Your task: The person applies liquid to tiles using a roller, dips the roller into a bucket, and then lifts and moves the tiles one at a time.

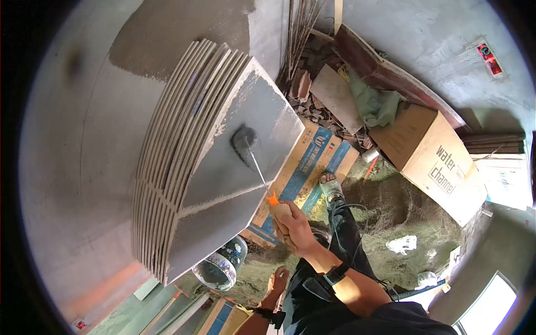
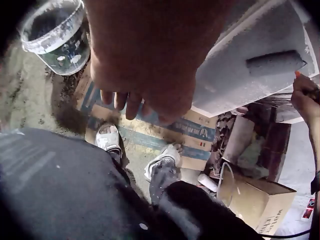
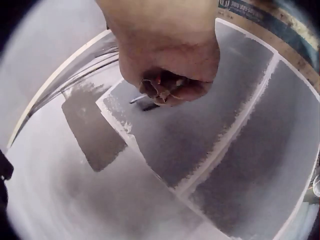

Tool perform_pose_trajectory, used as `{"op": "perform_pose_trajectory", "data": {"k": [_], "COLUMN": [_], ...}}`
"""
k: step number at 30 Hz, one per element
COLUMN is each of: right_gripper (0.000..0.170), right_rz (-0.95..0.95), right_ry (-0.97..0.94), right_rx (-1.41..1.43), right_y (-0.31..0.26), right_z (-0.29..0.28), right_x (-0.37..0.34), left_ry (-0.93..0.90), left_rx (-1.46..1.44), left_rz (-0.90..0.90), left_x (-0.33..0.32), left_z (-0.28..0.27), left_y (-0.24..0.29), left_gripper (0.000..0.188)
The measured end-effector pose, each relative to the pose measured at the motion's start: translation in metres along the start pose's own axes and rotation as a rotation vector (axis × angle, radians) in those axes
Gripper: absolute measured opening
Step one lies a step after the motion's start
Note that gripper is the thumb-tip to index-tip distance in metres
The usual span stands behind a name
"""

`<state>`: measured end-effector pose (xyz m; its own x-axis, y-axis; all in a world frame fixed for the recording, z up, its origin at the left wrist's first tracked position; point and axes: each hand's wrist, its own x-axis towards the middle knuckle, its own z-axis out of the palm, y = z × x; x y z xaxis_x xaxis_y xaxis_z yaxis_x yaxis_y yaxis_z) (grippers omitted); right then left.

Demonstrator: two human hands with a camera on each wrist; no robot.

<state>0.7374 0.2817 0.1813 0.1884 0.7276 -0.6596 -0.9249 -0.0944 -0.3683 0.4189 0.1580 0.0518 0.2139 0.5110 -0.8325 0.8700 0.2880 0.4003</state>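
The right hand [image 1: 295, 228] grips the handle of a paint roller, fingers curled round it below an orange collar [image 1: 272, 199]. Its dark roller head [image 1: 244, 140] lies against the grey face of the front panel [image 1: 223, 178] in a leaning stack of large panels. In the right wrist view the right hand [image 3: 170, 75] hides most of the roller. Low in the head view, the left hand [image 1: 277, 280] holds nothing and hangs near the person's leg; its fingers [image 2: 134, 105] hang loosely in the left wrist view.
A paint-spattered bucket [image 1: 215, 272] stands below the stack. Flattened cardboard [image 1: 301, 162] lies under a sandalled foot [image 1: 330, 187]. A "water channel" box [image 1: 430, 151], green cloth [image 1: 373, 103] and rubble [image 1: 318, 114] lie by the far wall. Thin rods [image 1: 296, 33] lean in the corner.
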Motion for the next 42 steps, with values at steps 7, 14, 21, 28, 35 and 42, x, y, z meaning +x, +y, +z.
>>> {"op": "perform_pose_trajectory", "data": {"k": [7, 14, 21, 28, 35, 42], "right_gripper": [0.025, 0.016, 0.020, 0.022, 0.026, 0.022], "right_rz": [0.099, 0.258, 0.327, 0.440, 0.490, 0.454], "right_ry": [0.068, 0.168, 0.234, 0.167, 0.172, 0.262], "right_rx": [0.077, 0.406, 0.566, 0.623, 0.472, 0.329], "right_y": [-0.055, -0.075, -0.066, -0.079, -0.086, -0.073], "right_z": [-0.021, -0.068, -0.111, -0.067, -0.076, -0.174], "right_x": [0.056, 0.136, 0.209, 0.132, 0.124, 0.241], "left_ry": [-0.030, -0.013, -0.118, -0.132, -0.152, -0.115], "left_rx": [0.062, -0.132, -0.237, -0.422, -0.327, -0.362], "left_rz": [-0.016, -0.035, 0.008, -0.049, -0.071, -0.212], "left_x": [0.018, 0.041, 0.065, 0.062, 0.055, 0.056], "left_z": [-0.006, 0.017, 0.025, 0.037, 0.020, 0.040], "left_y": [0.018, 0.054, 0.121, 0.130, 0.157, 0.159], "left_gripper": [0.043, 0.042, 0.049, 0.042, 0.044, 0.040]}}
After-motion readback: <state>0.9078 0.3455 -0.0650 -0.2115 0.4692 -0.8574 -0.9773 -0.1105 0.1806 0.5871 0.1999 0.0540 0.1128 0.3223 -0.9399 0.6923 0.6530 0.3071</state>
